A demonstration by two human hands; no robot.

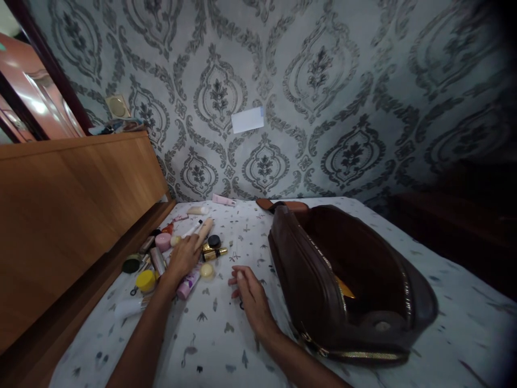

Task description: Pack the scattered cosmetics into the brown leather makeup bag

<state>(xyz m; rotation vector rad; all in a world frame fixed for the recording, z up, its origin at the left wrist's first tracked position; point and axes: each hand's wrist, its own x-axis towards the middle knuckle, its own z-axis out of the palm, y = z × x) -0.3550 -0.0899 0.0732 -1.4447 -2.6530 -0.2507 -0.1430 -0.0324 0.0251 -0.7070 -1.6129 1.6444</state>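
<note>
My left hand is over a spread of cosmetics on the left of the sheet. Its fingers close round the lower end of a beige tube. Beside it lie a white pen-like tube, a black-lidded jar, a gold-and-black bottle and a purple tube. A small cream-lidded jar sits just right of the fingers. My right hand hovers between the cosmetics and a brown bag, fingers loosely bent and apart, holding nothing visible. The bag's zip is undone, with something yellow inside.
A yellow-lidded jar, a pink jar and a dark green round container lie near the wooden headboard. A pink tube rests by the patterned wall. Patterned white sheet spreads beneath everything.
</note>
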